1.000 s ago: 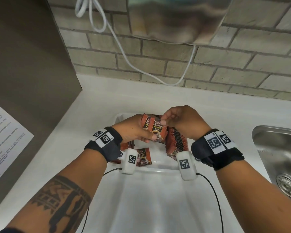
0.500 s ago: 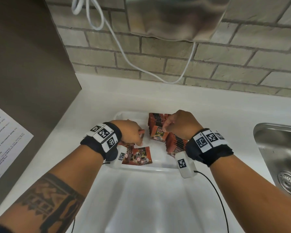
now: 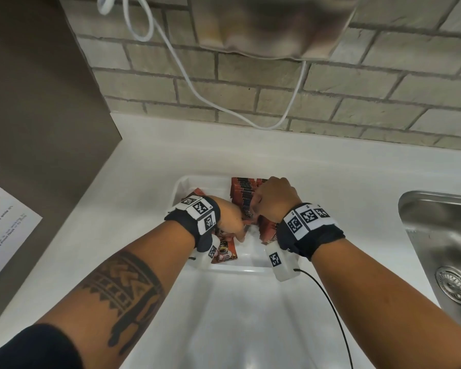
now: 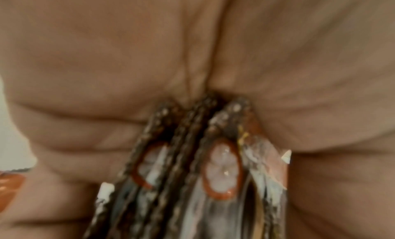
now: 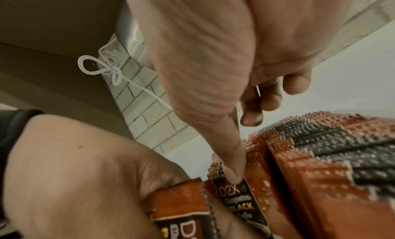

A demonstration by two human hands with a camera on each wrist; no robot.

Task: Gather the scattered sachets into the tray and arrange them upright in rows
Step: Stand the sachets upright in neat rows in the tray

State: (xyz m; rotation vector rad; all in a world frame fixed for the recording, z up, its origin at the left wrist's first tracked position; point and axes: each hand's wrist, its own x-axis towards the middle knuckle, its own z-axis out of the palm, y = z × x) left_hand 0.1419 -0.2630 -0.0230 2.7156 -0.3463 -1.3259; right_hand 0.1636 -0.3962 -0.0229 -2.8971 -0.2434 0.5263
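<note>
A white tray (image 3: 182, 182) sits on the counter with orange-and-black sachets standing upright in a row (image 3: 246, 187) at its back. A second row (image 3: 267, 230) stands by my right wrist. One sachet lies flat (image 3: 225, 253) on the tray floor. My left hand (image 3: 230, 218) is low in the tray and grips a small bundle of sachets (image 4: 213, 166) edge-on in its fist. My right hand (image 3: 273, 198) is over the row (image 5: 320, 149). Its thumb (image 5: 213, 124) presses the top of a "D2X BLACK" sachet (image 5: 242, 200) against the row while its other fingers curl behind.
A steel sink (image 3: 442, 235) with a drain lies to the right. A second white tray or lid (image 3: 237, 320) lies in front of the tray. A brown panel with a paper sheet (image 3: 6, 230) stands at the left. A white cable (image 3: 197, 94) hangs on the brick wall.
Both hands came down from above the tray into it. My right hand carried one sachet from the left hand's bundle to the upright row.
</note>
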